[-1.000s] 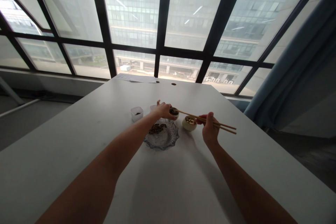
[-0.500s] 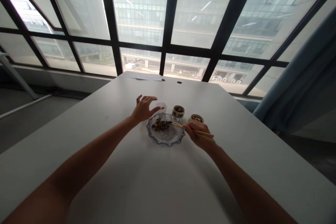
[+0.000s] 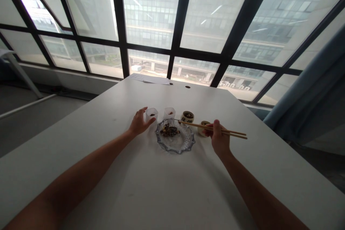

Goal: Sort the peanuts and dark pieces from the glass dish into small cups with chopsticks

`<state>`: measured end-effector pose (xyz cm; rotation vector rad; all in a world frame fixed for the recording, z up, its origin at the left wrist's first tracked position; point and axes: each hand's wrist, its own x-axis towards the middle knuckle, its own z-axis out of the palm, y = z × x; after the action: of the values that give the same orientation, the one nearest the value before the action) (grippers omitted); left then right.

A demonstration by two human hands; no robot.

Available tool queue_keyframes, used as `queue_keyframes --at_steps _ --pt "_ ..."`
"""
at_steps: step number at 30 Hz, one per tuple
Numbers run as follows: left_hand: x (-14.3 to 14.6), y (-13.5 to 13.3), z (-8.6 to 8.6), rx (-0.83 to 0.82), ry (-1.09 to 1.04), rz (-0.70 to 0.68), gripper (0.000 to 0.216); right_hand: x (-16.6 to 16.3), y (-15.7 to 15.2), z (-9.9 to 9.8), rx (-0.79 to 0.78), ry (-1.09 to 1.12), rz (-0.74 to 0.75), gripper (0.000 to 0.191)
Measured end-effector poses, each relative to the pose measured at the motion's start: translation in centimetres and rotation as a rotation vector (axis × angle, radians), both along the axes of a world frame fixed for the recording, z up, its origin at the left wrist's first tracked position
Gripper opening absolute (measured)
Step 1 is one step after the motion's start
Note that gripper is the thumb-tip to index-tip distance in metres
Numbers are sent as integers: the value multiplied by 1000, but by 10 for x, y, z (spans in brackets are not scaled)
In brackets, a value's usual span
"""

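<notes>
My left hand (image 3: 138, 122) is curled around a small translucent plastic cup (image 3: 151, 114), thumb in front and fingers at its side. A few dark bits lie in that cup. In my right hand (image 3: 219, 137) is a pair of chopsticks (image 3: 196, 125), pointing left. Their tips hover over the far rim of a clear scalloped glass dish (image 3: 176, 149), with a small dark piece at the ends. A heap of dark brown dried pieces (image 3: 169, 130) lies in the dish's left part. Beside the first cup stands a second plastic cup (image 3: 169, 113) with some reddish-brown bits.
Behind the dish is a cream ceramic cup (image 3: 187, 116) with dark markings and pieces inside. Another ceramic cup (image 3: 204, 128) is partly hidden by my right hand. White paper (image 3: 152, 79) lies at the table's far edge, before the windows. A blue curtain (image 3: 304, 90) hangs at right.
My left hand has moved from above the glass dish to the left plastic cup and closed around it. My right hand has lifted the chopsticks from the heap and drawn back right.
</notes>
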<state>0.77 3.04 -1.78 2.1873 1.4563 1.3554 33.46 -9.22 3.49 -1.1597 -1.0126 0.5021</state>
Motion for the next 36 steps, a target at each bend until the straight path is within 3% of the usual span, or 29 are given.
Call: queue_keyframes --at_steps 4,9,12,16,20,24,27,32,36 --pt "-1 0 -5 -66 -21 -28 82 9 8 -2 63 123 -85 59" --pt "-1 0 -4 -159 -5 -17 87 10 2 3 65 -146 -125 57" --pt "-1 0 -3 -198 14 -12 82 6 -4 9 95 -198 -136 57" --pt "0 1 -3 -196 36 -11 77 0 -13 16 63 -245 -11 58" --pt "0 1 -4 -174 50 -7 74 -5 -20 17 7 -495 147 52" --pt "0 -1 -2 -179 58 -10 74 -12 -22 11 9 -691 216 48" --pt "1 -2 -1 -177 63 -14 72 -16 -22 6 25 -675 218 46" --pt "1 -2 0 -161 61 -21 70 -16 -22 4 23 -460 129 49" --pt "1 -3 1 -168 56 -18 70 -16 -21 4 0 -549 136 47"
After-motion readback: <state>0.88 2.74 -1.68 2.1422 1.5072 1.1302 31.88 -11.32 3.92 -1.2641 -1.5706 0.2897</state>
